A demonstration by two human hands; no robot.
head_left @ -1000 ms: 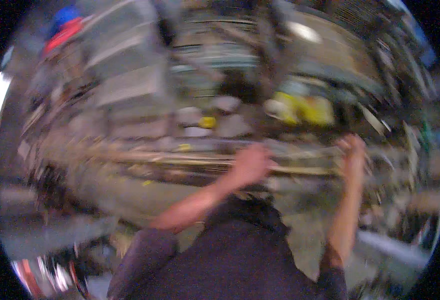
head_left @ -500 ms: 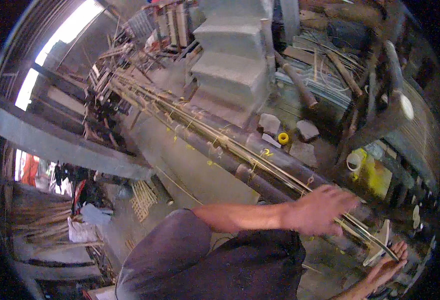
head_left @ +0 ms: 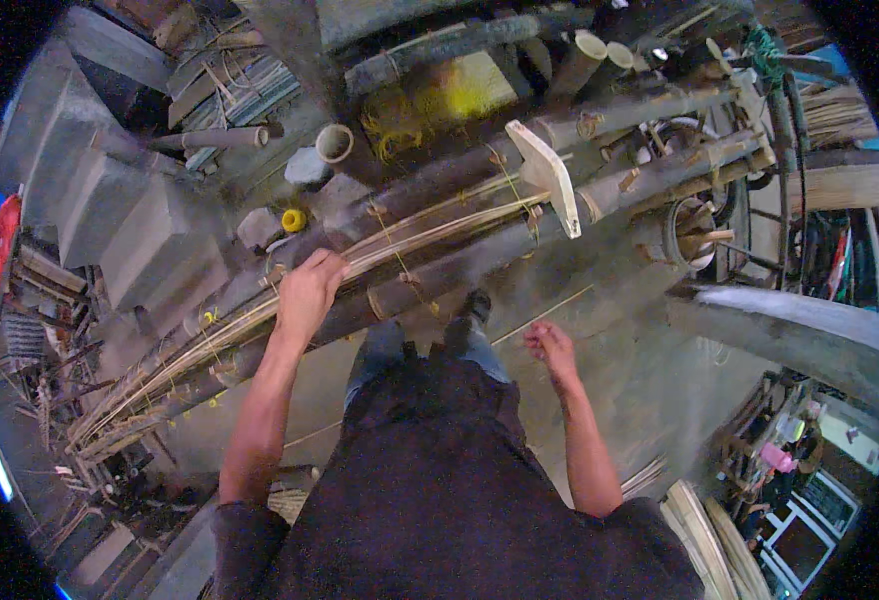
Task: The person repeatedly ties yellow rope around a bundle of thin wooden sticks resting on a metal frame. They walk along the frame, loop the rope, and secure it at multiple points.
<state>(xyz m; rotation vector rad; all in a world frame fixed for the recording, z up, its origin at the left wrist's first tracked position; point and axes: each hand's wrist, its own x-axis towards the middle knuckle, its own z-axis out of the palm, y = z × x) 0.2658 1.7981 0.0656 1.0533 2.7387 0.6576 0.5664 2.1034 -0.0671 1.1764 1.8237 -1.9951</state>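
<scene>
A long bundle of pale, thin bamboo strips (head_left: 430, 225) lies along two dark bamboo poles, the far pole (head_left: 440, 190) and the near pole (head_left: 470, 268). My left hand (head_left: 305, 298) is on the bundle, its fingers bent closed round the strips at the near edge; its fingertips are partly hidden. Right of it, the strips run to a pale, flat wooden crosspiece (head_left: 552, 180) standing across the poles. My right hand (head_left: 554, 355) is off the poles, over the floor, with fingers loosely curled in and nothing visible in them.
Yellow ties (head_left: 392, 243) cross the poles. Beyond them are a yellow ring (head_left: 294, 220), stone blocks (head_left: 258, 229), an upright bamboo tube (head_left: 336, 146) and concrete steps (head_left: 155, 240). A bucket (head_left: 688, 235) stands at right; a thin stick (head_left: 560, 304) lies on the floor.
My view has swung toward the right end of the poles. My right hand has left the crosspiece and curled from flat to bent fingers. My left hand has come down onto the strips.
</scene>
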